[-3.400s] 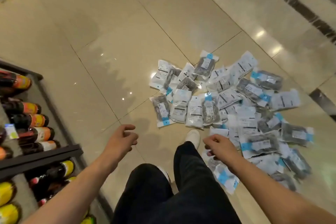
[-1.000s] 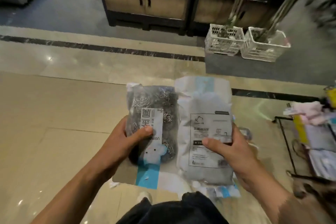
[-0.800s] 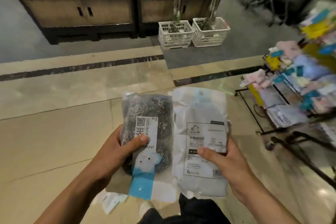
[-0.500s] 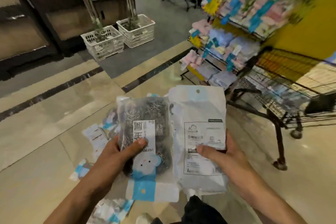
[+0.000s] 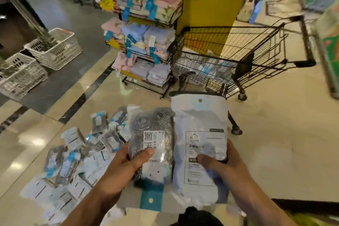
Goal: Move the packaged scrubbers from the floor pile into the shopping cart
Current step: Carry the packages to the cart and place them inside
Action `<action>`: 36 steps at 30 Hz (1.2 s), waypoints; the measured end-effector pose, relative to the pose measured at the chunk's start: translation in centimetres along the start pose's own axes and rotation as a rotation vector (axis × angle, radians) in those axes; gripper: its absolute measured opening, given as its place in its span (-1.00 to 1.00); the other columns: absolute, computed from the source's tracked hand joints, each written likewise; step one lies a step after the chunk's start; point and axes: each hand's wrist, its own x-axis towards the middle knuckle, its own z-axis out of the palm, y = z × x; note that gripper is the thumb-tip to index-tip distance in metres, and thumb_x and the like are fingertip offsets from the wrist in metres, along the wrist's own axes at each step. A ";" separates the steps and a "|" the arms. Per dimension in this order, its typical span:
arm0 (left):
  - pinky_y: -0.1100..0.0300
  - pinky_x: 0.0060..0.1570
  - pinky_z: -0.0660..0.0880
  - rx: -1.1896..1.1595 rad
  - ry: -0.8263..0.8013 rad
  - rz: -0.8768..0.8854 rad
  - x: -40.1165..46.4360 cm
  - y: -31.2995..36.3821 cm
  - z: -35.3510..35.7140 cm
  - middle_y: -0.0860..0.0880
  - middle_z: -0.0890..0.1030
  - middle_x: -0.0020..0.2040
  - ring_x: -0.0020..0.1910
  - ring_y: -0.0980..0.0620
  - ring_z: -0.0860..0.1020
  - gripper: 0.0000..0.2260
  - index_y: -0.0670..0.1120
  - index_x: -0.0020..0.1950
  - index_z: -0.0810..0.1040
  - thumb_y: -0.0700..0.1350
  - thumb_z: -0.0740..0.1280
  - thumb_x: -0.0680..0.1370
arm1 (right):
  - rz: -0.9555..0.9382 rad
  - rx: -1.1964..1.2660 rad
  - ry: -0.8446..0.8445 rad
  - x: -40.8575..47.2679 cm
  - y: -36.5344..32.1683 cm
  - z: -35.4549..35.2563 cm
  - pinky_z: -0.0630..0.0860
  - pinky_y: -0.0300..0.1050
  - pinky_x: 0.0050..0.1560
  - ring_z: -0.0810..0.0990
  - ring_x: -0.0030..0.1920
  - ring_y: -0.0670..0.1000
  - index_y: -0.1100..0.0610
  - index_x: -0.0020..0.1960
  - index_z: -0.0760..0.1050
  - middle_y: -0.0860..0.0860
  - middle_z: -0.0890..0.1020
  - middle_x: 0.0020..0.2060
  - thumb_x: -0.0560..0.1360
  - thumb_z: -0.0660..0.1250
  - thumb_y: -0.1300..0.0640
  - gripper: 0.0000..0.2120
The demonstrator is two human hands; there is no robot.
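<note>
A clear pack of steel-wool scrubbers is gripped by the left hand and a white-backed scrubber pack by the right hand, both held up just short of the shopping cart. Several packs appear to lie already in the cart's basket. Much of the floor pile, left of the cart, is judged yet to be moved.

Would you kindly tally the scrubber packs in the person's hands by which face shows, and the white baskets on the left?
Scrubber pack, clear front showing steel wool, in left hand: 1
Scrubber pack, white printed back showing, in right hand: 1
White baskets: 2
Total: 4
</note>
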 end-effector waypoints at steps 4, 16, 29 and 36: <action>0.40 -0.29 0.59 0.014 -0.039 -0.032 4.2 1.7 8.0 0.11 0.79 -0.04 -0.15 0.23 0.74 -0.82 0.02 0.17 0.65 -0.17 0.44 0.59 | -0.023 0.061 0.088 3.6 -2.2 -7.5 0.63 -0.09 -0.32 0.73 -0.26 -0.04 -0.09 0.24 0.50 -0.13 0.77 -0.15 0.44 0.59 0.20 -0.53; -0.11 0.16 0.65 0.101 -0.154 -0.095 19.9 7.9 18.8 -0.09 0.77 0.13 0.12 -0.15 0.74 -0.50 -0.02 0.25 0.66 0.03 0.63 0.34 | 0.047 0.176 0.214 16.0 -6.7 -16.4 0.61 -0.24 -0.36 0.75 -0.24 -0.12 0.04 0.27 0.47 -0.08 0.77 -0.13 0.47 0.55 0.28 -0.54; 0.02 0.25 0.57 0.229 -0.359 0.066 42.3 20.7 25.4 0.00 0.73 0.22 0.21 0.02 0.69 -0.49 -0.01 0.37 0.55 -0.02 0.56 0.44 | 0.068 0.242 0.415 33.0 -16.7 -18.2 0.70 0.24 0.09 0.77 -0.01 0.11 -0.09 0.26 0.36 0.05 0.73 0.07 0.29 0.67 0.13 -0.31; 0.18 0.17 0.56 0.264 -0.357 0.071 52.5 25.4 31.9 0.21 0.75 0.10 0.12 0.19 0.69 -0.63 0.15 0.27 0.57 0.00 0.47 0.47 | 0.054 0.270 0.394 42.5 -21.3 -22.8 0.72 0.12 -0.03 0.79 -0.09 0.06 -0.10 0.22 0.41 -0.03 0.78 -0.07 0.43 0.57 0.30 -0.46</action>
